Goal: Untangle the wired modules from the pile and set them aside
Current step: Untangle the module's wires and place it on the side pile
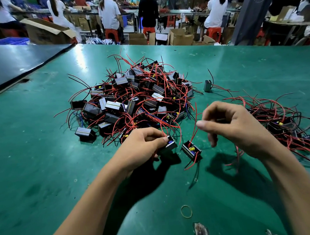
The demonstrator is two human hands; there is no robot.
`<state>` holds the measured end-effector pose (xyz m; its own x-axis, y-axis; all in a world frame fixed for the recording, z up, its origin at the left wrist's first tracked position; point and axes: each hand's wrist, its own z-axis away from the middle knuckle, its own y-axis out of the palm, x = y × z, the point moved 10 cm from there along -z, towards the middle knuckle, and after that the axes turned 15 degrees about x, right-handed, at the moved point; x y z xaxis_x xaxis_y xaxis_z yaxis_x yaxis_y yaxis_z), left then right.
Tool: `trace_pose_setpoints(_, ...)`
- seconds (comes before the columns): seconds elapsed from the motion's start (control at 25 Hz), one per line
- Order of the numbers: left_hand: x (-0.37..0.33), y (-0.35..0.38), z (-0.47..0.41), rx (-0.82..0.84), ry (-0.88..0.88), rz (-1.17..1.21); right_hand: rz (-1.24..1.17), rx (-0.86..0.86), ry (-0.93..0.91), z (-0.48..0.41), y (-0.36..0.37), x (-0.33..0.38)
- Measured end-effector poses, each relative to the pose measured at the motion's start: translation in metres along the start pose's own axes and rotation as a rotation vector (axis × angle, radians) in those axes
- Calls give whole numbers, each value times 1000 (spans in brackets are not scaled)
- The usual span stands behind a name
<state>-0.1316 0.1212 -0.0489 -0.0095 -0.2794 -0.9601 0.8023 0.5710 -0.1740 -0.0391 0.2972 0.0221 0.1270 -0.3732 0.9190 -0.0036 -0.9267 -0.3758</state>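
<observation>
While the left hand (143, 146) keeps low, key relation: the second module (191, 150) lies on the table (46, 157) just right of the first module (170, 145), apart from it, between the two hands and nearer the left one
Left hand: fingers and thumb curled tight round the first module, at the near edge of the pile (135, 100)
First module: its red and black leads arch up and back into the pile, so I judge it not yet free
Second module: long axis slants from far-left to near-right, open face with a yellow part upward; one red lead (192, 135) climbs up and right toward the right thumb
Right hand (236, 126): raised, fingers curled over red wires (238, 155) that hang under the palm; blur hides whether the thumb also pinches the lead
Heap (278, 122): wired modules, by the look those set aside, lie right of the right hand, well apart from the pile
Lone module (207, 85): stands by itself, farther back, just right of the pile
Band (186, 211): a loose loop on the table, near the body
Step, as I judge it: parting these two modules' leads
Next move calls for: a pull up and to the right, along the lead and away from the left grip; the heap lies that same way, so the right hand suits the carry
Risk: looped leads may drag neighbours out of the pile
</observation>
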Motion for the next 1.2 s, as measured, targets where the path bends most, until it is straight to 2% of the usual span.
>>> trace_pose_setpoints(0.12,-4,2,1,5,-3,-256,106,481,186,4,53,-7)
trace_pose_setpoints(0.16,-5,3,1,12,-8,-315,174,569,240,6,63,-13)
trace_pose_setpoints(0.24,-6,5,2,23,-20,-408,294,631,302,8,70,-22)
trace_pose_setpoints(0.36,-10,11,2,52,0,-447,356,576,314,7,62,-23)
trace_pose_setpoints(0.6,-19,10,1,-75,130,-306,408,244,189,-4,39,-12)
trace_pose_setpoints(0.88,-21,7,3,10,190,-145,343,-44,106,-6,19,-6)
trace_pose_setpoints(1.2,-27,10,6,9,249,-56,324,-63,40,-9,28,-8)
